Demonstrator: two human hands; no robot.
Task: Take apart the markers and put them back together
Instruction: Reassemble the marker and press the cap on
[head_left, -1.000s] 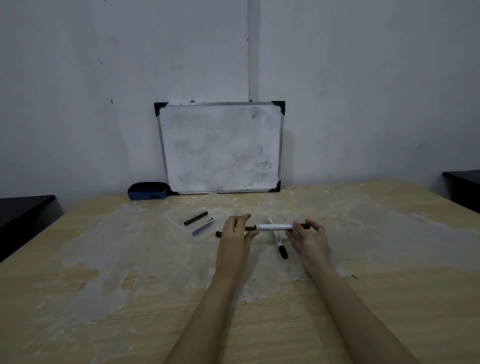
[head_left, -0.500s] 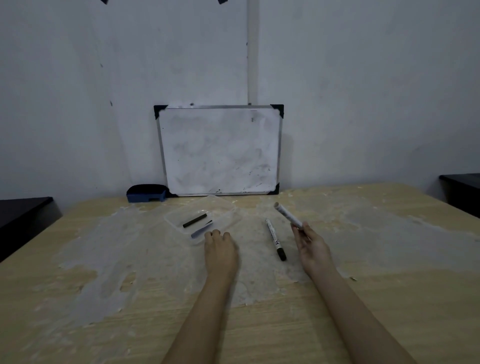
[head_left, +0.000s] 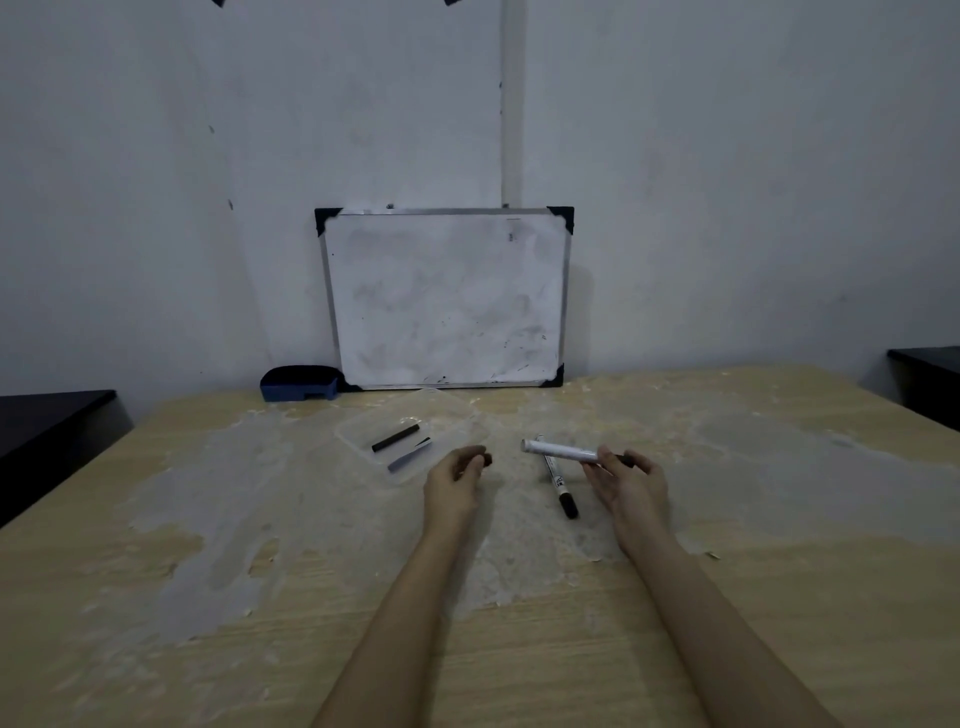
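My right hand (head_left: 626, 480) grips a white marker barrel (head_left: 561, 450) by its right end, so the barrel points left, level above the table. My left hand (head_left: 454, 478) is curled around a small dark piece (head_left: 487, 459) that peeks out past the fingertips. A second, whole marker (head_left: 558, 480) with a black cap lies on the table between my hands. A clear plastic tray (head_left: 363, 441) just beyond my left hand holds a black piece (head_left: 396, 437) and a grey piece (head_left: 410, 454).
A small whiteboard (head_left: 447, 299) leans on the wall at the table's far edge, with a blue eraser (head_left: 300, 383) to its left. Dark furniture stands beyond the table on the left (head_left: 47, 421) and right (head_left: 927, 379). The wooden tabletop (head_left: 260, 597) is worn and patchy.
Both hands held one marker across them; my left hand pulled a dark piece off and drew back. My right hand tipped the barrel up, then brought it level again, pointing left.
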